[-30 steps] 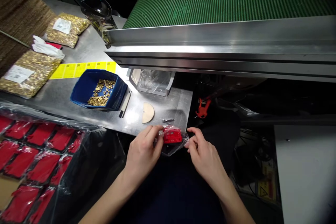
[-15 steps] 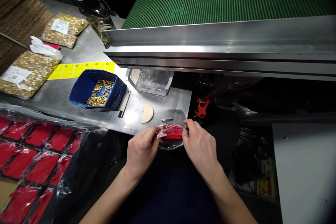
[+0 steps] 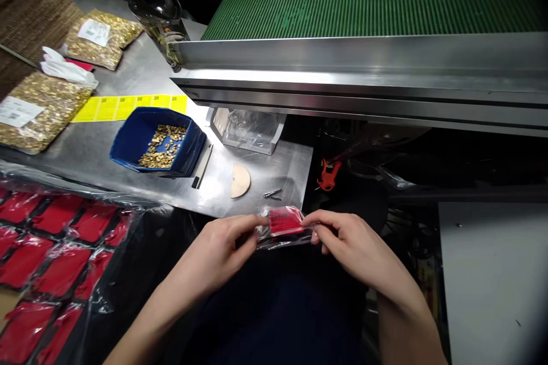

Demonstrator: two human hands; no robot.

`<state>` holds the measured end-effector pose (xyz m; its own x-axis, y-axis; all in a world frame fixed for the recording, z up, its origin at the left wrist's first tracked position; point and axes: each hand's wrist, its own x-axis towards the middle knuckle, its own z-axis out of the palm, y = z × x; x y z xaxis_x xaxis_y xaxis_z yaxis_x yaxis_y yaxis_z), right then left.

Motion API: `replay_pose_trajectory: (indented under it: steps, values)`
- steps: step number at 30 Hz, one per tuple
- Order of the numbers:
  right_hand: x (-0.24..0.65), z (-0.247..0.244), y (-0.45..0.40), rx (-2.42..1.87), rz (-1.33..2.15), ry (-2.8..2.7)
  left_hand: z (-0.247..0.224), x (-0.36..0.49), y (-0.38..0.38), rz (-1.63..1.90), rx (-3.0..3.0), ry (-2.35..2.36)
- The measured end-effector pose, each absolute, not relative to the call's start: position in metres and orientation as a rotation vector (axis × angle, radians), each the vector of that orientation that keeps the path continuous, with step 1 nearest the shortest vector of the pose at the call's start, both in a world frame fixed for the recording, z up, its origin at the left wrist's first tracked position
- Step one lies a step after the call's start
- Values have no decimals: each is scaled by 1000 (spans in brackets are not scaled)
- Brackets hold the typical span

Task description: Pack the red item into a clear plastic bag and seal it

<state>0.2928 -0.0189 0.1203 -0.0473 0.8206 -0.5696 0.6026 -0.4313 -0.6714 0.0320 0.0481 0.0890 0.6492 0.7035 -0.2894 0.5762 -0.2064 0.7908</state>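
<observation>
A small clear plastic bag with a flat red piece (image 3: 286,220) inside is held between both hands, just off the near edge of the metal table. My left hand (image 3: 222,242) pinches the bag's left side between thumb and fingers. My right hand (image 3: 349,242) grips its right side, the index finger lying along the red piece's edge. Beyond the bag lie a small metal clipper-like tool (image 3: 273,194) and a pale half-round disc (image 3: 240,181). Whether anything else is inside the bag I cannot tell.
A blue bin (image 3: 124,140) of small gold pieces stands left, beside a slim cutter (image 3: 202,166) and yellow labels (image 3: 128,107). Behind sits a grey tray (image 3: 270,145). A green conveyor (image 3: 363,3) borders the far side. Bagged red packs (image 3: 62,271) fill a box at lower left.
The bag has tilted, so more of the red piece's flat face shows. Both hands have shifted their grip and turned, moving slightly lower. The view has shifted a little.
</observation>
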Motion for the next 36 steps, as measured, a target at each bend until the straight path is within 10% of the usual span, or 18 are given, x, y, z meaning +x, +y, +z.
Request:
replay_pose_trajectory:
  steps: [36]
  values:
    - [296,84,-29,-1748,1611,-1075,90,30,50,112,1629,1040]
